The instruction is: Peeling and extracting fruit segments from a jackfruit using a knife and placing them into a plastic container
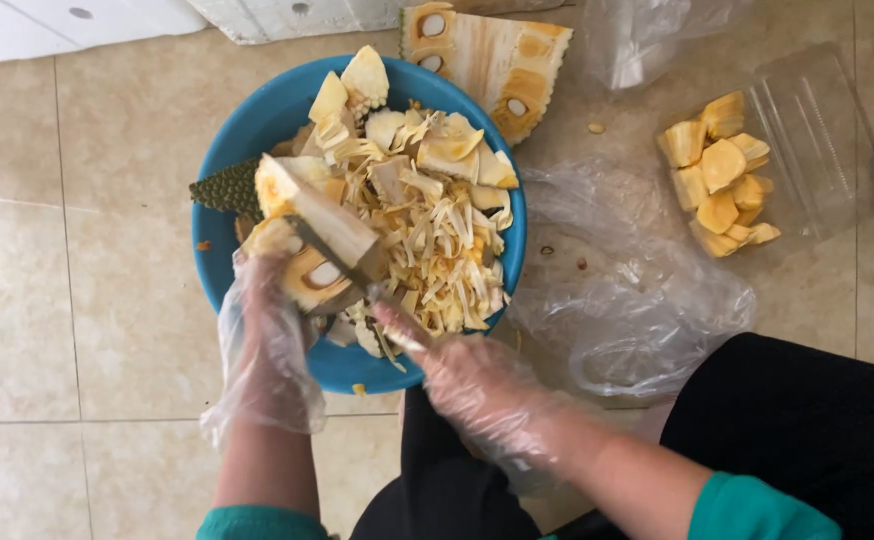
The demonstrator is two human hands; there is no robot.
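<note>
The left hand (272, 300), in a loose clear glove, grips a jackfruit wedge (312, 225) over the blue basin (257, 125). The right hand (477, 385), gloved too, is closed around a knife (342, 262) whose blade lies against the wedge; its handle is hidden in the fist. The wedge looks heavy, sticky and slippery, safest held by its knobbly green rind. Beyond the hands lies another cut piece (492, 55); right of them, yellow pods (722, 175) fill a clear tray (817, 120), half cut off.

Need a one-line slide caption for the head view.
Gloved left hand holds jackfruit chunk over blue basin; right hand cuts with knife.
</note>
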